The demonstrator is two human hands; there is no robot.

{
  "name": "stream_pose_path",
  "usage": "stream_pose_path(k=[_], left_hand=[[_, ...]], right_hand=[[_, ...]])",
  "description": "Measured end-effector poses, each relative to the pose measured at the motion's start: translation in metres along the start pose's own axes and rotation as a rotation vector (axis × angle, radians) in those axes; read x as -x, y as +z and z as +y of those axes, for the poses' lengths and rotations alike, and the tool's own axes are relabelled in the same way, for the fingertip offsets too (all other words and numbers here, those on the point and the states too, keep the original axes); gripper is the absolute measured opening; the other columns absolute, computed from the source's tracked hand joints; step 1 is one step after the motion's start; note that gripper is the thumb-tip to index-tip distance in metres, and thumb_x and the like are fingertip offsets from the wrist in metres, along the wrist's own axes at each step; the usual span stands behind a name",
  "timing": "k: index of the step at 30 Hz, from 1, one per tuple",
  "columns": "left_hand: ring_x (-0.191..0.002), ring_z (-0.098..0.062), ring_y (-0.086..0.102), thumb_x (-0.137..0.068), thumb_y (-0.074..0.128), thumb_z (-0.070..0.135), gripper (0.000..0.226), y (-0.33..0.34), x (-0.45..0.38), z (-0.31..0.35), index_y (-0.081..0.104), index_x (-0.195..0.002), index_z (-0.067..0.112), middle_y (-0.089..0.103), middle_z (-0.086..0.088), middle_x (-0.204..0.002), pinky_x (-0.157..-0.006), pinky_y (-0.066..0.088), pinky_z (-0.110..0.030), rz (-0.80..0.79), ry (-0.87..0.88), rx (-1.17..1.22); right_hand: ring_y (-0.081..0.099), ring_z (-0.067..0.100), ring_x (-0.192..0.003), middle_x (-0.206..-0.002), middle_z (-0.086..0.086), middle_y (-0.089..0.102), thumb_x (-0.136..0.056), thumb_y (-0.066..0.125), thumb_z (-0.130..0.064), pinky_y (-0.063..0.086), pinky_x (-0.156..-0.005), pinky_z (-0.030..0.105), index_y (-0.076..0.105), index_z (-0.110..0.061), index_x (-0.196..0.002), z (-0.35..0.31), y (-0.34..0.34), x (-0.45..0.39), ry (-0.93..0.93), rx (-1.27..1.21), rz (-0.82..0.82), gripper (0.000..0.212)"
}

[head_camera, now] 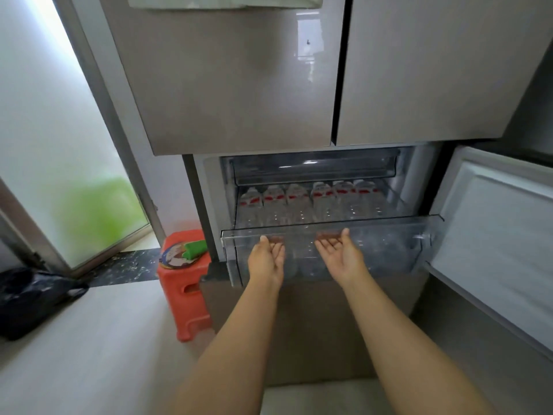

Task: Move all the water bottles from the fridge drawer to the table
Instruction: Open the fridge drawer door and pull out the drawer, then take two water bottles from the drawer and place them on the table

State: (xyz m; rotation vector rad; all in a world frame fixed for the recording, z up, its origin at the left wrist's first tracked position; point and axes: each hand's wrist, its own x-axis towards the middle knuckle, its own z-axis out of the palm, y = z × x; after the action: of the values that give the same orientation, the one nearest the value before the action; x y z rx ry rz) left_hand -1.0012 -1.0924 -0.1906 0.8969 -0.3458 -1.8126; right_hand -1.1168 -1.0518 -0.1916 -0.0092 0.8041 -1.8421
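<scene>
While we scan from nine o'clock, we meet a frosted glass door (59,139) with a green blur behind it that we cannot identify, and a crumpled black bag (33,298) cut off by the frame edge. Next comes an orange plastic stool (185,289), ribbed and squared, carrying a round printed fan with a green handle (182,253). At six o'clock the left hand (267,259) lies palm up, fingers relaxed, fingertips hooked under the front rim of the clear plastic fridge drawer (389,250). The right hand (341,254) mirrors it, palm up and loosely spread at the same rim. Behind the hands, toward twelve o'clock, the water bottles (311,202) lie in a row inside the drawer, red-labelled, their lower bodies blurred through the plastic. Glossy grey upper doors (239,85) hang above; at three o'clock a white door liner (493,235) runs out of frame.
</scene>
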Motion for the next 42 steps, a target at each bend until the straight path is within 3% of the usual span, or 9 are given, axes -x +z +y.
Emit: stream_pose_path(k=[5, 10, 14, 20, 25, 29, 34, 38, 42], left_hand=[[-0.080, -0.016, 0.056, -0.104, 0.026, 0.015, 0.039, -0.038, 0.078, -0.017, 0.048, -0.073, 0.005, 0.053, -0.010, -0.079, -0.118, 0.028, -0.040, 0.009, -0.006, -0.035], [-0.137, -0.030, 0.039, -0.104, 0.029, 0.016, 0.033, -0.045, 0.127, -0.010, 0.050, -0.082, 0.001, 0.059, -0.020, -0.103, -0.117, 0.025, -0.035, 0.010, -0.063, 0.008], [-0.140, -0.030, 0.035, -0.103, 0.030, 0.015, 0.029, -0.046, 0.130, -0.004, 0.053, -0.098, -0.003, 0.041, -0.025, -0.144, -0.118, 0.024, -0.036, -0.035, -0.069, 0.024], [-0.119, -0.025, 0.053, -0.102, 0.034, 0.010, 0.028, -0.055, 0.126, 0.002, 0.050, -0.082, 0.001, 0.059, -0.013, -0.098, -0.115, 0.031, -0.034, -0.081, -0.168, -0.110], [-0.042, -0.006, 0.052, -0.097, 0.045, 0.007, 0.031, -0.064, 0.137, 0.023, 0.050, -0.066, 0.011, 0.052, -0.001, -0.054, -0.046, 0.046, -0.018, -0.152, -0.162, -1.164], [-0.081, -0.017, 0.056, -0.095, 0.048, 0.012, 0.021, -0.039, 0.142, 0.052, 0.066, -0.097, 0.001, 0.064, -0.012, -0.089, -0.078, 0.048, -0.027, -0.316, 0.218, -1.684], [-0.103, -0.029, 0.061, -0.094, 0.040, 0.012, 0.028, -0.003, 0.099, 0.077, 0.060, -0.113, 0.005, 0.064, -0.014, -0.115, -0.085, 0.048, -0.033, -0.229, 0.462, -2.037], [-0.129, -0.029, 0.043, -0.096, 0.039, 0.016, 0.039, 0.000, 0.052, 0.070, 0.043, -0.134, 0.007, 0.045, -0.013, -0.139, -0.105, 0.037, -0.040, -0.120, 0.306, -2.347], [-0.133, -0.027, 0.039, -0.098, 0.038, 0.024, 0.042, -0.002, 0.016, 0.068, 0.041, -0.137, 0.009, 0.040, -0.011, -0.142, -0.109, 0.033, -0.041, -0.108, 0.264, -2.414]], right_hand=[[0.054, 0.025, -0.091, -0.081, 0.013, 0.049, -0.102, 0.029, -0.025, 0.023, -0.119, 0.044, 0.045, -0.005, -0.076, 0.009, -0.033, 0.084, 0.007, -0.014, 0.053, 0.036], [0.032, 0.033, -0.139, -0.139, 0.025, 0.041, -0.102, 0.030, -0.024, 0.022, -0.118, 0.041, 0.043, -0.001, -0.079, 0.005, -0.043, 0.123, 0.036, -0.005, 0.030, 0.035], [0.033, 0.032, -0.139, -0.097, 0.018, 0.054, -0.103, 0.029, -0.019, 0.024, -0.116, 0.040, 0.045, -0.002, -0.080, 0.004, -0.043, 0.125, 0.064, 0.013, 0.003, 0.032], [0.038, 0.032, -0.136, -0.114, 0.018, 0.055, -0.100, 0.031, -0.005, 0.030, -0.114, 0.042, 0.049, -0.004, -0.088, 0.005, -0.041, 0.135, 0.078, 0.072, 0.024, 0.022], [0.064, 0.025, -0.090, -0.097, 0.014, 0.067, -0.099, 0.033, -0.010, 0.039, -0.105, 0.042, 0.058, -0.005, -0.094, -0.025, -0.022, 0.151, 0.346, 1.107, 0.034, 0.026], [0.064, 0.014, -0.065, -0.075, 0.006, 0.064, -0.098, 0.041, -0.012, 0.053, -0.064, 0.025, 0.059, -0.011, -0.080, -0.060, 0.024, 0.152, 0.286, 1.314, -0.216, 0.026], [0.056, 0.011, -0.068, -0.074, 0.001, 0.059, -0.094, 0.047, -0.013, 0.046, -0.065, 0.022, 0.062, -0.008, -0.080, -0.042, 0.071, 0.095, 0.015, 1.705, -0.283, 0.021], [0.045, 0.014, -0.060, -0.067, 0.002, 0.047, -0.090, 0.052, -0.014, 0.041, -0.061, 0.025, 0.049, -0.015, -0.062, -0.001, 0.081, 0.023, -0.100, 1.837, -0.178, 0.029], [0.055, 0.027, -0.102, -0.107, 0.008, 0.058, -0.088, 0.055, -0.035, 0.046, -0.082, 0.035, 0.056, -0.016, -0.075, 0.029, 0.082, -0.026, -0.241, 2.063, -0.002, 0.023]])
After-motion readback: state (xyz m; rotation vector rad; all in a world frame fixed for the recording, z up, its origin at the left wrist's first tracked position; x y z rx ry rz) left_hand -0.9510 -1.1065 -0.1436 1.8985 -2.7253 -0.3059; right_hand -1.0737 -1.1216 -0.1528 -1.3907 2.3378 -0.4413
